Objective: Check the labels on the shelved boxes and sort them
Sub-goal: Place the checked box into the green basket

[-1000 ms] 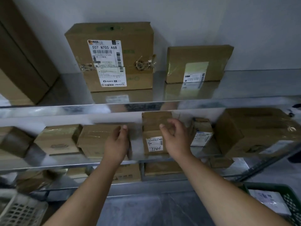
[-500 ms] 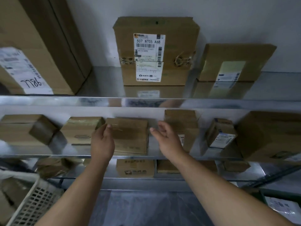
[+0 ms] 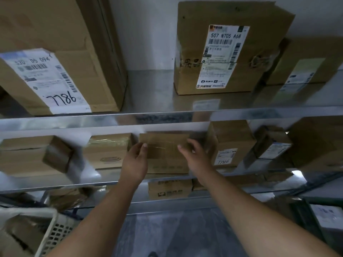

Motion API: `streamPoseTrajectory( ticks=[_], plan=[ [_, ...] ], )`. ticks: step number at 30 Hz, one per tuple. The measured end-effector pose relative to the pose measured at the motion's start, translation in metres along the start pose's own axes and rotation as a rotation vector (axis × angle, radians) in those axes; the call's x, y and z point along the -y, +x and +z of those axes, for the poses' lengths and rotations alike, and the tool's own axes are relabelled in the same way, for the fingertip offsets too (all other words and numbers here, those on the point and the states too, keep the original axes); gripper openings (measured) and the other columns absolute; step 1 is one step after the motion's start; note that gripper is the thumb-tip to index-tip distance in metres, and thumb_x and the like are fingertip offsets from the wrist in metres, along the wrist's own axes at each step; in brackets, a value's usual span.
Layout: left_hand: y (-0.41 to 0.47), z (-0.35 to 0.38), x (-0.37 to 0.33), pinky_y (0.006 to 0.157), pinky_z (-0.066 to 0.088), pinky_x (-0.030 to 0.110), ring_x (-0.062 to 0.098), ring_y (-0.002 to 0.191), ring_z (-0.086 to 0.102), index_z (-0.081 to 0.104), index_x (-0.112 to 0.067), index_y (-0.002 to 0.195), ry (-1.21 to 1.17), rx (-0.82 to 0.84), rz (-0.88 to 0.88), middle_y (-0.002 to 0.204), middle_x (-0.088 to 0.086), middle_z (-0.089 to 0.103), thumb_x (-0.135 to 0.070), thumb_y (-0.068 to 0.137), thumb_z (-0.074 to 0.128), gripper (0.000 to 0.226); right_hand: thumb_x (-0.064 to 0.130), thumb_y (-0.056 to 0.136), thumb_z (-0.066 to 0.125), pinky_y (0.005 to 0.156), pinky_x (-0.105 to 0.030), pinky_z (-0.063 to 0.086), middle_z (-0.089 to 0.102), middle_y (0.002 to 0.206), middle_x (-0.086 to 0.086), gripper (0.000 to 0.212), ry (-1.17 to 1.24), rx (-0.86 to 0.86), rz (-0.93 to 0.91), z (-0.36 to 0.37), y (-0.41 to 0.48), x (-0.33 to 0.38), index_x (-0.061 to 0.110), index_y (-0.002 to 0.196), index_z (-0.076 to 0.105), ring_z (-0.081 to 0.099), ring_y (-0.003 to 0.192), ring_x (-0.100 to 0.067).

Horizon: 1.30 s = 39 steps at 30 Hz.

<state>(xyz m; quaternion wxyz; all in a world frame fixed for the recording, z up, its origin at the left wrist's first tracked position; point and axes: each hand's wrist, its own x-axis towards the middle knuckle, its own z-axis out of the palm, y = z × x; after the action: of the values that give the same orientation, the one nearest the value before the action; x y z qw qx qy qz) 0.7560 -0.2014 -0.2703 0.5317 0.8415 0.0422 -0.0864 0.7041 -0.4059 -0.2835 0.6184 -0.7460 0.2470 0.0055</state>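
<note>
The plain box is held on the middle shelf between both hands. Its left edge is gripped by the left hand: the thumb is laid on the front face, and the fingers are tucked behind the edge, out of sight. Its upper right corner is clasped by the right hand, with the fingers curled round the corner and the thumb set on the front.

Just right of the right hand a labelled box is stood upright, and "7786" is handwritten on its white label. Farther to that side a small box with a white sticker is seen tilted. Just left of the left hand a taped box with an oval print is set beside the plain box. Beyond it a blurred box is seen.

Above the hands, on the upper shelf, a large box is placed up and left of the left hand, with "7786" written upside down on its label. Above the right hand a tall box printed "507 N705 A68" is stood. Below the hands a lower box is shelved, and a white basket is seen under the left forearm.
</note>
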Motion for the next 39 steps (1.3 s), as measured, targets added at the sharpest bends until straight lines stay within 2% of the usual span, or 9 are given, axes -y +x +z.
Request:
streamPoseTrajectory(
  ticks=[3,8,18,22,25,27,30,35,39],
  plan=[
    [0.006,-0.011,-0.004,0.102,0.039,0.033,0.029,0.139,0.058,0.061,-0.022,0.151,-0.001,0.004,0.036,0.149,0.007,0.064,-0.046,0.112,0.051,0.047,0.085,0.07,0.07,0.113,-0.053,0.051,0.057,0.148,0.008,0.086,0.04,-0.071,-0.023,0.005,-0.002,0.004,0.047,0.146,0.055,0.058,0.133,-0.02],
    [0.0,-0.025,-0.019,0.107,0.038,0.032,0.025,0.143,0.055,0.059,-0.022,0.154,-0.046,-0.008,0.081,0.153,0.003,0.062,-0.044,0.113,0.052,0.047,0.056,0.098,0.074,0.116,-0.049,0.047,0.053,0.155,0.005,0.063,0.124,-0.116,-0.065,-0.002,-0.015,0.014,0.039,0.155,0.052,0.054,0.139,-0.021],
    [-0.043,-0.027,-0.035,0.102,0.039,0.028,0.013,0.126,0.058,0.059,-0.025,0.154,-0.018,-0.08,0.12,0.138,-0.009,0.065,-0.026,0.109,0.059,0.045,0.044,0.101,0.076,0.099,-0.034,0.047,0.054,0.147,0.008,0.056,0.183,-0.091,-0.121,-0.024,-0.047,0.022,0.038,0.153,0.053,0.056,0.128,-0.015],
    [-0.06,-0.027,-0.028,0.089,0.053,0.033,0.016,0.111,0.066,0.046,-0.026,0.16,0.115,-0.052,0.176,0.126,-0.006,0.067,-0.009,0.096,0.069,0.07,0.043,0.098,0.08,0.109,-0.043,0.054,0.064,0.144,0.012,0.049,0.203,-0.101,-0.14,-0.037,-0.06,0.014,0.042,0.143,0.06,0.064,0.127,-0.014],
    [-0.068,-0.028,-0.028,0.067,0.05,0.011,-0.005,0.088,0.067,0.048,-0.047,0.131,0.092,0.033,0.187,0.109,-0.016,0.063,0.003,0.085,0.084,0.077,0.035,0.098,0.08,0.106,-0.04,0.056,0.069,0.135,0.015,0.038,0.213,-0.134,-0.188,-0.05,-0.071,0.015,0.046,0.131,0.064,0.067,0.124,-0.011],
    [-0.07,-0.03,-0.024,0.078,0.055,0.014,-0.004,0.101,0.065,0.038,-0.05,0.145,0.123,0.115,0.146,0.122,-0.015,0.061,-0.012,0.065,0.104,0.11,0.033,0.099,0.08,0.105,-0.042,0.057,0.069,0.133,0.016,0.035,0.216,-0.112,-0.219,-0.057,-0.077,0.016,0.05,0.125,0.063,0.067,0.122,-0.01],
    [-0.075,-0.028,-0.018,0.107,0.056,0.049,0.032,0.138,0.053,0.003,-0.046,0.169,0.293,0.177,0.042,0.153,0.001,0.045,-0.054,0.031,0.108,0.173,0.037,0.098,0.081,0.107,-0.047,0.058,0.067,0.134,0.021,0.04,0.147,-0.038,-0.303,-0.062,-0.086,0.02,0.049,0.13,0.061,0.066,0.122,-0.004],
    [-0.093,-0.012,-0.007,0.107,0.056,0.054,0.04,0.139,0.053,-0.004,-0.043,0.171,0.339,0.222,-0.061,0.157,0.013,0.043,-0.06,0.017,0.102,0.188,0.044,0.091,0.083,0.115,-0.04,0.051,0.06,0.141,0.017,0.055,-0.076,-0.001,-0.498,-0.057,-0.098,0.03,0.045,0.14,0.057,0.057,0.131,0.001],
    [-0.103,-0.009,-0.002,0.08,0.068,0.049,0.029,0.113,0.068,-0.006,-0.045,0.17,0.234,0.291,-0.147,0.15,0.004,0.05,-0.05,0.023,0.108,0.186,0.061,0.082,0.074,0.119,-0.04,0.045,0.053,0.142,0.012,0.064,-0.235,0.006,-0.627,-0.052,-0.111,0.034,0.051,0.142,0.052,0.05,0.137,-0.008]
  ],
)
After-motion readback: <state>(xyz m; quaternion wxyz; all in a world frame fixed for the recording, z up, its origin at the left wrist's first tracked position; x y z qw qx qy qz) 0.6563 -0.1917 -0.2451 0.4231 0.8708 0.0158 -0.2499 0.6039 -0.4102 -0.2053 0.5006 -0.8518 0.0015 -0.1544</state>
